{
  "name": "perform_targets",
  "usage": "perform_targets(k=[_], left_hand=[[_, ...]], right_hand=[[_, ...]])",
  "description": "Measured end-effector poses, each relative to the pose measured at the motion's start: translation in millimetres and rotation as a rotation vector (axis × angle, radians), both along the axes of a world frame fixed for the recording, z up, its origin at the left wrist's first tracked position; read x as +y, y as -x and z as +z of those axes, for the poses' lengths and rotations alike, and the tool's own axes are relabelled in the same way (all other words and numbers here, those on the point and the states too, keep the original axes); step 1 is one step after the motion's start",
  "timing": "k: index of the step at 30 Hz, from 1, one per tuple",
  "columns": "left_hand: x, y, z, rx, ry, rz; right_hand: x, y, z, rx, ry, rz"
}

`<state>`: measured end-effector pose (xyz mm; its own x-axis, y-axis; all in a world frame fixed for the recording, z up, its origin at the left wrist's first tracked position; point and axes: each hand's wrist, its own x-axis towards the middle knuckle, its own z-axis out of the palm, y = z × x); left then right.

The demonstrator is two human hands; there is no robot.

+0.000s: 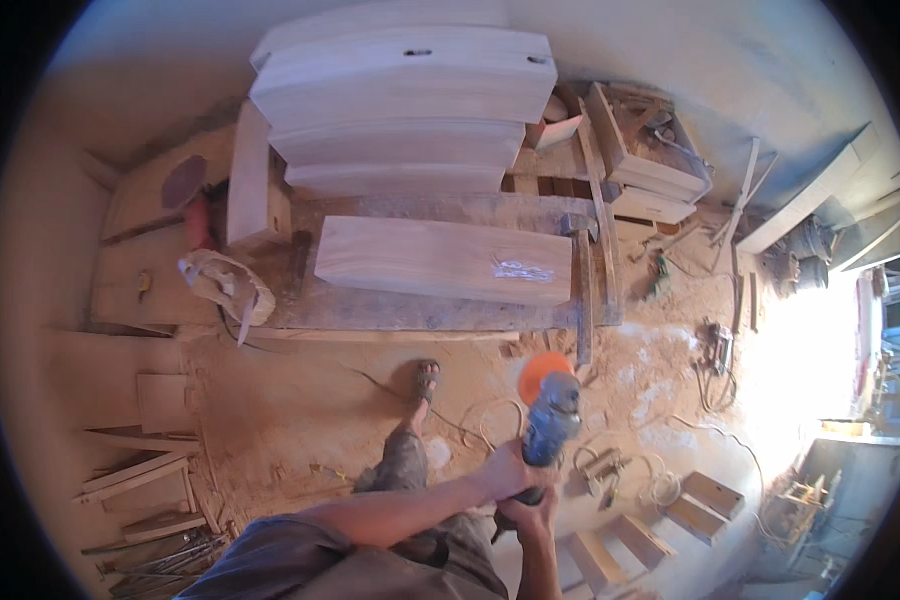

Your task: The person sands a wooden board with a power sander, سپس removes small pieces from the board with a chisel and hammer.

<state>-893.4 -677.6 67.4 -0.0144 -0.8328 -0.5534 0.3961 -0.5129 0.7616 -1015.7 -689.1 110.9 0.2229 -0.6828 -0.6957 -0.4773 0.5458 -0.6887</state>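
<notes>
In front of my body I hold a blue angle grinder (pixel 550 425) with an orange disc (pixel 542 377) at its far end. My left hand (pixel 505 473) is wrapped round the body of the tool. Just below it, my right hand (pixel 534 508) grips the rear handle. Beyond the disc, a pale wooden board (pixel 420 255) lies on the low workbench (pixel 370 315), with a whitish scribbled patch near its right end. The disc is apart from the board. Right of the board, a hammer (pixel 579 226) rests on the bench.
Large pale wooden panels (pixel 400 90) are stacked at the back of the bench. A red power tool (pixel 199 222) and a crumpled cloth (pixel 228 285) sit at the left. Wooden boxes (pixel 706 500) stand on the dusty floor at lower right, near loose cords (pixel 720 425). Scrap wood (pixel 150 475) lies left.
</notes>
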Motion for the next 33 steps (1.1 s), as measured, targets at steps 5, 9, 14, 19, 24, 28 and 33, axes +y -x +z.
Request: perform_targets(k=[5,9,14,19,24,28,33], left_hand=[[-28.7,-94.5,12.7,-0.062,-0.139,0.264],[-60.7,-163.9,44.6,-0.014,-0.134,0.316],[-80.7,-173.6,25.3,0.092,-0.195,0.309],[-99.6,-154.5,12.2,0.100,-0.170,0.282],[-113.3,-128.2,2.4,-0.030,-0.155,0.212],[-110.6,-122.6,-1.2,-0.029,-0.202,0.279],[-119.7,-129.6,20.1,0.033,-0.159,0.425]], right_hand=[[-29.6,-85.4,-9.7,0.144,0.039,0.215],[-58.9,-143.1,-9.6,0.064,0.069,0.204],[-91.6,-179.6,30.2,0.158,0.050,0.210],[-96.1,-163.2,17.7,0.171,0.103,0.126],[-104.2,-146.4,21.6,0.173,0.113,0.058],[-112.2,-136.7,15.3,0.152,0.038,0.130],[-135.2,-135.7,15.2,0.179,0.079,0.318]])
